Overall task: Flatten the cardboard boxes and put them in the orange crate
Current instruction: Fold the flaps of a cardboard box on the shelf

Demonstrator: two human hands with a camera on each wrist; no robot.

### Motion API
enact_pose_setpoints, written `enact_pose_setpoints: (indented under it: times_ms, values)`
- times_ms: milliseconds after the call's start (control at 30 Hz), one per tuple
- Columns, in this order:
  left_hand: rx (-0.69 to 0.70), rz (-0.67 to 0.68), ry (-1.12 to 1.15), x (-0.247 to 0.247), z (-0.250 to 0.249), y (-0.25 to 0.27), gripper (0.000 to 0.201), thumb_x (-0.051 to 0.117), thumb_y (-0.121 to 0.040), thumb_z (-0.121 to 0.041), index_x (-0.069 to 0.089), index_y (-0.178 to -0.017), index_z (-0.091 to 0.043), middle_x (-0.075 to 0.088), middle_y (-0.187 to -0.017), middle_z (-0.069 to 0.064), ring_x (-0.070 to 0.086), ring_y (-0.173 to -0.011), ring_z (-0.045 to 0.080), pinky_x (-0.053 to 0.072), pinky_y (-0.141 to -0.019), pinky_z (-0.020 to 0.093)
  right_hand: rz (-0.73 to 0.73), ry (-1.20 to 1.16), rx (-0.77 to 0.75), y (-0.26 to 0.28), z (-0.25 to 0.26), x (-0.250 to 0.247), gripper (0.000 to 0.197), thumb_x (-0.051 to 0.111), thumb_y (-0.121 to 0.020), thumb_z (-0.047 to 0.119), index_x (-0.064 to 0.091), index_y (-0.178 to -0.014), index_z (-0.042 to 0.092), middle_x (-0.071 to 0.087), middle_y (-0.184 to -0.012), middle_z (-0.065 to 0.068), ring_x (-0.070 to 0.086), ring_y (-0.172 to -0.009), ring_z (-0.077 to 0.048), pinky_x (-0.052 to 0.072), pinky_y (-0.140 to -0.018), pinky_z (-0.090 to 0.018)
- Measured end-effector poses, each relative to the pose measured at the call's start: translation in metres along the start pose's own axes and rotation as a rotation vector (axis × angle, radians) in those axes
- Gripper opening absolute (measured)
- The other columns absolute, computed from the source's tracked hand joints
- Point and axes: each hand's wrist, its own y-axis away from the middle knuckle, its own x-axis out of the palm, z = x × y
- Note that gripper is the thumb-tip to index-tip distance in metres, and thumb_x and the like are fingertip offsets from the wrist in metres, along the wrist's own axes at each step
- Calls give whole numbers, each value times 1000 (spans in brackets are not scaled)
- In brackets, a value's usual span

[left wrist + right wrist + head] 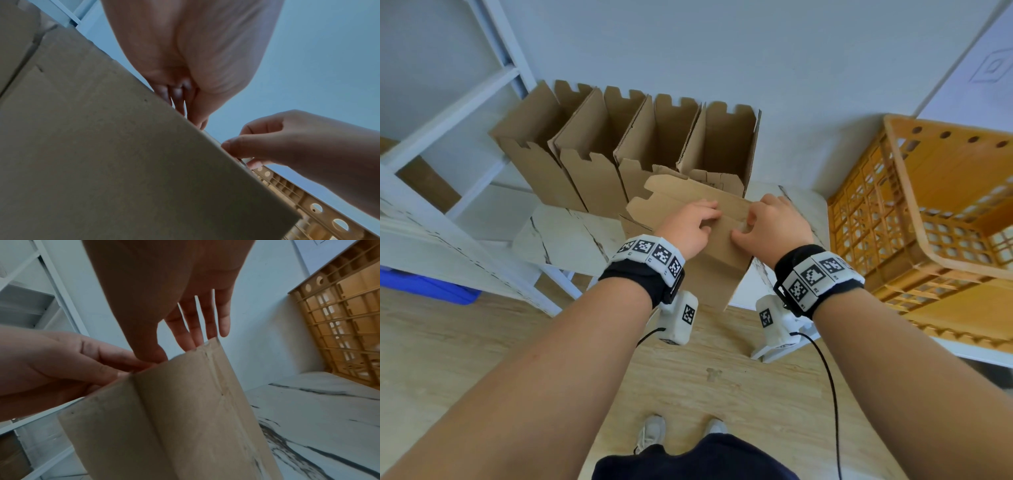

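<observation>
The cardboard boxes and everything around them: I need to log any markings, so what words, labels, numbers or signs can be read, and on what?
No readable words or numbers anywhere.
Wristbands: black-and-white square code patterns, no letters.
Wrist cameras: one code square each, no text.
Cardboard box in the hands: faint dark marks near its top edge, too small to read.
White board at upper right: a faint outlined square symbol, no legible text.

Both arms reach fwd, wrists close together. Left hand (690,226) fingers curled, pinching. Right hand (774,222) pinches w/ thumb, fingers bent.

Head view downward, wrist views close — upward
</observation>
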Motion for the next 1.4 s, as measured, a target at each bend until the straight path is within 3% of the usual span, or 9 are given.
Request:
enact_pose_setpoints:
  times_ms: [167,333,567,900,1100,1300,1400]
  values:
    - [53,-12,-16,5,7,0,41,48,-96,-6,53,-135,-17,39,-149,-7,25,-142,9,16,-118,30,-13,25,52,1,4,5,25,54,-85,37,60,-95,16,52,-104,-1,45,-107,-21,40,-77,-31]
    - [91,-12,-18,7,11,2,39,49,-96,-10,53,-135,-18,38,-150,-8,24,-143,9,17,-118,30,-90,13,41,3,2,11,20,50,-87,21,64,-88,7,56,-97,-8,50,-100,-27,44,-80,-34]
    - [108,-28,-16,8,13,3,38,48,-97,-9,54,-134,-16,38,-150,-7,22,-143,9,16,-117,29,-23,-85,92,9,6,5,26,60,-82,36,60,-90,11,52,-102,-3,48,-97,-20,36,-78,-25]
    - [111,-27,-34,10,15,6,39,47,-97,-10,53,-134,-17,39,-149,-6,23,-143,10,17,-117,28,-61,15,120,8,15,14,24,51,-86,27,61,-99,10,52,-109,-7,48,-107,-24,43,-83,-33]
    - [125,-35,-55,10,14,5,38,47,-97,-10,54,-134,-18,40,-149,-7,24,-143,10,19,-116,29,-113,74,101,11,21,16,19,48,-87,22,61,-91,8,54,-102,-8,53,-94,-26,38,-70,-30]
    - [128,-38,-41,13,10,4,39,46,-97,-10,54,-134,-18,40,-149,-5,24,-143,11,17,-117,29,-113,94,74,12,20,15,23,48,-90,17,67,-91,4,58,-107,-11,57,-93,-30,35,-69,-28]
    - [121,-43,-32,13,9,6,38,46,-97,-9,54,-134,-17,40,-149,-5,23,-143,11,16,-116,28,-138,60,88,14,20,18,24,48,-91,16,67,-85,3,59,-104,-10,58,-84,-30,32,-65,-27]
